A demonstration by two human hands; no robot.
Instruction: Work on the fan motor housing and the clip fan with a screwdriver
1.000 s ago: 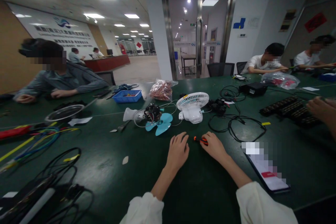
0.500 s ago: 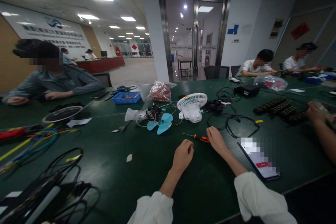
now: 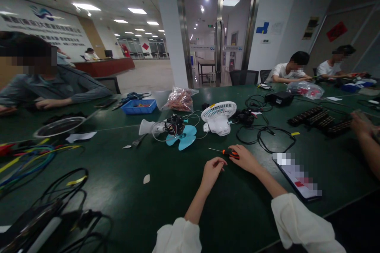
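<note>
My right hand [image 3: 246,159] has its fingers closed over the orange and black handle of a screwdriver [image 3: 227,152], whose thin shaft points left along the green table. Close by on the left, my left hand [image 3: 213,169] rests with curled fingers, and nothing shows in them. Beyond both hands stands a white fan housing [image 3: 219,120] with a round grille, tilted back. To its left lies an opened fan motor [image 3: 175,125] with a white neck and a light blue fan blade [image 3: 185,137]. Thin white wires run between these parts.
A blue tray [image 3: 139,107] and a bag of reddish-brown pieces [image 3: 180,99] stand farther back. Black cables [image 3: 268,139] and a phone [image 3: 297,178] are on the right. More cables [image 3: 69,193] lie at left. Other people sit around the table, one hand [image 3: 360,122] at far right.
My right hand has closed over the screwdriver handle, which has shifted slightly. My left hand has moved right and a little up toward it. The view has turned slightly.
</note>
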